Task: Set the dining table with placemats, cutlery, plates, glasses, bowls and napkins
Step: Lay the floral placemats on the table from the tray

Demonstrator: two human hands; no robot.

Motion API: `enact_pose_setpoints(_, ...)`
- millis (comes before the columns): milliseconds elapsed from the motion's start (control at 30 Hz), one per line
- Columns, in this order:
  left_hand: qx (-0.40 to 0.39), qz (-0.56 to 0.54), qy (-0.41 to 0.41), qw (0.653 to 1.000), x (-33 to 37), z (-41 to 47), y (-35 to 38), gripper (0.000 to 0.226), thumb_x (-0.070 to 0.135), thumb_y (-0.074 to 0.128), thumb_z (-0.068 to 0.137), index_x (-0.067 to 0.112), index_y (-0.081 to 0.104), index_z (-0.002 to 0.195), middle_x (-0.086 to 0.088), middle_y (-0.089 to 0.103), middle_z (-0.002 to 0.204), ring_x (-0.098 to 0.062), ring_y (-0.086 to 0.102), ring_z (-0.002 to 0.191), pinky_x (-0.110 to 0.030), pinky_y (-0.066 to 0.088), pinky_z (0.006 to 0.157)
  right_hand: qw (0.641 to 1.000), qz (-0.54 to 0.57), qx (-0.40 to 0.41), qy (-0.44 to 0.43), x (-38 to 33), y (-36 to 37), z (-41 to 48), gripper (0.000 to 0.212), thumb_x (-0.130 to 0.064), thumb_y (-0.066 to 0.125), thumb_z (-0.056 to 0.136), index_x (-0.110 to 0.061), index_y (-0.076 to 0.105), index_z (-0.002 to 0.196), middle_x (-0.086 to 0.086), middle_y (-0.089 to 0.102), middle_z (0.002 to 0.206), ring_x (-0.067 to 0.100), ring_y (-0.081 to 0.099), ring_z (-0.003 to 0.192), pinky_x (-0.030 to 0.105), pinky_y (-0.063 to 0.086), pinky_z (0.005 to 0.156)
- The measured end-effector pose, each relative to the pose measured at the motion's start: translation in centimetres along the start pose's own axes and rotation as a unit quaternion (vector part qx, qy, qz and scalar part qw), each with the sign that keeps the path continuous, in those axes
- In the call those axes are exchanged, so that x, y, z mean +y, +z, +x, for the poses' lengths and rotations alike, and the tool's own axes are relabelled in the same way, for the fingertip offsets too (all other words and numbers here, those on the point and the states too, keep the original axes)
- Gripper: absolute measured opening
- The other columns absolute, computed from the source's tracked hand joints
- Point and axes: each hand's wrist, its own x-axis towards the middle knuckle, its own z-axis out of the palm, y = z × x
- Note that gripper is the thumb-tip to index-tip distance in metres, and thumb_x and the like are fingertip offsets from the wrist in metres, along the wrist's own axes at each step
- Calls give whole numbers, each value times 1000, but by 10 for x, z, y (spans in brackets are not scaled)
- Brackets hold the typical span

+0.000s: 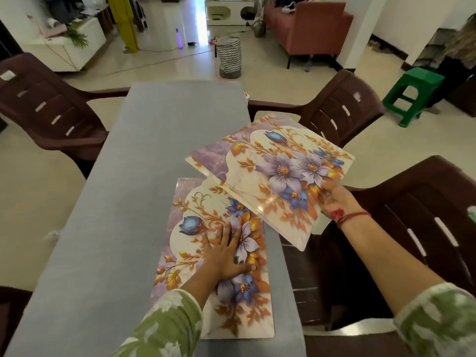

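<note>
One floral placemat (pixel 195 228) lies flat on the grey table (pixel 128 176) near its right edge. My left hand (pixel 226 253) presses down on it with fingers spread. My right hand (pixel 334 199) grips the near edge of a stack of floral placemats (pixel 270 171), held tilted above the table's right side and over the far corner of the flat mat. At least two mats show in the stack by their offset edges.
Brown plastic chairs stand around the table: one at the left (pixel 46 109), one at the far right (pixel 340 109), one at the near right (pixel 425 215). A green stool (pixel 412 94), a patterned basket (pixel 228 56) and a sofa (pixel 309 29) are on the floor beyond.
</note>
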Motion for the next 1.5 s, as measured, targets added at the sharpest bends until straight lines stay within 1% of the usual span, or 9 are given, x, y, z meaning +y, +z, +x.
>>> enact_pose_setpoints(200,-24,-48,-42,998,15,-13,-14,144,104,6,34,22,-16,150,-3,-21,157,-26,-17,146,-63,-10,109,998,-46,-29,9,-2,-26,-16,38,-6,35,99,-14,43,136,1,74,73,15,71,65,29,57,52)
enact_pose_setpoints(367,124,-197,-144,962,12,-16,-32,94,57,58,83,0,20,147,-21,23,153,-36,24,140,-49,22,113,995,-75,-53,25,-14,-37,-15,40,-6,38,98,-9,45,137,7,67,91,20,61,85,29,58,59)
enact_pose_setpoints(500,196,-507,-214,812,41,-40,-74,12,19,43,99,13,53,104,-11,59,105,-3,63,88,-23,52,80,990,-85,-108,24,-34,-56,-3,35,-2,37,98,-13,50,128,4,68,91,17,67,78,31,57,68)
enact_pose_setpoints(667,175,-766,-118,608,98,-62,-115,51,50,36,99,22,77,86,-6,70,111,-10,68,92,-26,51,83,964,-167,-209,-1,-72,-76,15,41,6,34,93,-13,53,125,9,66,96,19,66,76,29,56,62)
enact_pose_setpoints(800,152,-711,-120,676,136,-84,-131,35,20,66,85,5,62,117,-21,54,133,-33,55,117,-49,33,111,945,-218,-243,-12,-101,-88,8,34,12,34,91,-7,57,107,4,65,72,13,61,55,21,50,48)
enact_pose_setpoints(967,128,-702,-175,679,187,-103,-115,21,3,60,89,5,63,110,-13,73,99,-25,72,81,-34,59,76,936,-217,-276,-10,-129,-109,-7,26,4,48,88,-15,61,99,10,59,84,21,57,60,29,50,54)
enact_pose_setpoints(1133,229,-597,-229,733,238,-99,-105,17,0,63,87,8,64,102,-17,67,114,-30,63,106,-42,49,97,946,-243,-214,-23,-149,-140,-24,10,0,52,90,-6,56,83,3,44,52,12,38,34,16,33,39)
enact_pose_setpoints(1267,314,-549,-223,742,278,-104,-100,41,15,68,88,3,56,125,-13,62,120,-24,60,96,-27,51,73,948,-210,-238,-31,-177,-170,-42,27,7,47,93,-13,48,74,-1,37,45,5,32,28,14,30,31)
enact_pose_setpoints(1500,374,-527,-211,734,352,-106,-108,66,33,78,76,4,53,130,-12,62,124,-32,61,105,-42,51,91,899,-337,-235,-153,-230,-224,-38,20,4,59,84,-1,62,103,14,62,93,25,59,79,36,50,68)
